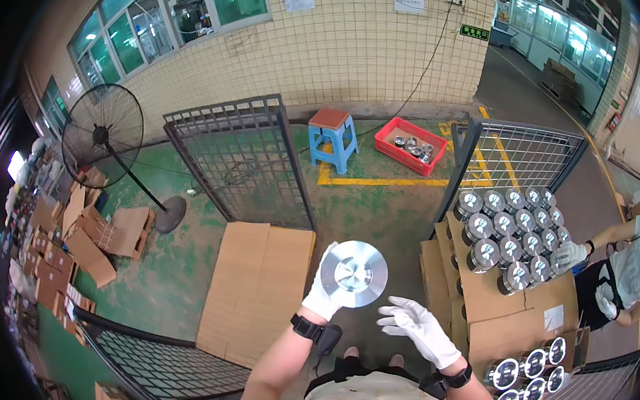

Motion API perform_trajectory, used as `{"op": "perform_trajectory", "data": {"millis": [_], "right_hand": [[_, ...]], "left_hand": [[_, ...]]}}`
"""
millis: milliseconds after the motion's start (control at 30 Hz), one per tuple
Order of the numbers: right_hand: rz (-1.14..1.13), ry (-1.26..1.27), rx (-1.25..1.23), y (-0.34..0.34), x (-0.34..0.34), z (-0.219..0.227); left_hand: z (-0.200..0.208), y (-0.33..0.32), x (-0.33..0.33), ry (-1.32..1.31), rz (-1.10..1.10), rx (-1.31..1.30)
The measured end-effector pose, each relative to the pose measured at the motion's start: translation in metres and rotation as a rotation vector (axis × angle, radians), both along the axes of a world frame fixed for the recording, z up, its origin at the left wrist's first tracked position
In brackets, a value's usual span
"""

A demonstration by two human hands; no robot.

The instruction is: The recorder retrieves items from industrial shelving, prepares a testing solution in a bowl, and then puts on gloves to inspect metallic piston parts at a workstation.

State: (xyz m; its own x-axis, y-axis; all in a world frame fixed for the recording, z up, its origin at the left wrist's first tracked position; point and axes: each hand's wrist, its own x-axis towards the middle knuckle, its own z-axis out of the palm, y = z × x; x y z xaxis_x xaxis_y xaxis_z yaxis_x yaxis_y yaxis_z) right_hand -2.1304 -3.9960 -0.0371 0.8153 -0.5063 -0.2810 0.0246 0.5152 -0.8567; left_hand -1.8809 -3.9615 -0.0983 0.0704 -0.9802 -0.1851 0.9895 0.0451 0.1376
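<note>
My left hand (319, 296), in a white glove, holds a round shiny metal piece (357, 275) in front of my body. Its flat, disc-like face is turned up, and most of my fingers are hidden beneath and behind its left edge. To the right, my gloved right hand (421, 330) is raised with fingers stretched out, apart from the piece and holding nothing. On a cardboard-covered stack at my right stand rows of round, shiny metal pieces (510, 249). Several more metal pieces (536, 364) sit nearer to me on that side.
A co-worker (634, 262) at the right reaches a gloved hand over the rows. Flat cardboard (252, 292) covers a low surface at my left, beside a mesh gate (244, 160). Ahead are a blue stool (332, 142) and a red crate (410, 147). A fan (103, 135) stands far left.
</note>
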Motion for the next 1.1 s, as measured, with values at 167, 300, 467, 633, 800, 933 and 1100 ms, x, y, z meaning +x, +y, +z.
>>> {"op": "perform_trajectory", "data": {"millis": [167, 300, 467, 633, 800, 933, 1100], "right_hand": [[-0.147, -0.079, -0.323, 0.008, -0.003, 0.016], [-0.473, 0.132, -1.561, -0.006, -0.009, 0.051], [-0.147, 0.327, -1.828, -0.003, -0.010, 0.059], [-0.464, 0.036, -1.628, -0.004, -0.049, 0.046], [-0.427, -0.033, -0.407, -0.010, -0.044, 0.007], [0.107, -0.426, 0.491, -0.010, -0.028, 0.022], [0.068, -0.598, 0.630, -0.012, -0.011, -0.008]], "left_hand": [[0.035, -0.009, -0.023, -0.390, 0.132, 0.097], [0.006, -0.025, -0.028, -0.214, -0.013, 0.124], [0.061, -0.026, -0.069, -0.366, -0.026, 0.134], [0.101, -0.023, -0.087, -0.570, 0.141, 0.300], [0.109, -0.029, -0.090, -0.613, 0.160, 0.272], [0.106, -0.031, -0.089, -0.672, 0.283, 0.245], [0.085, -0.031, -0.079, -1.517, 0.463, 0.041]]}}
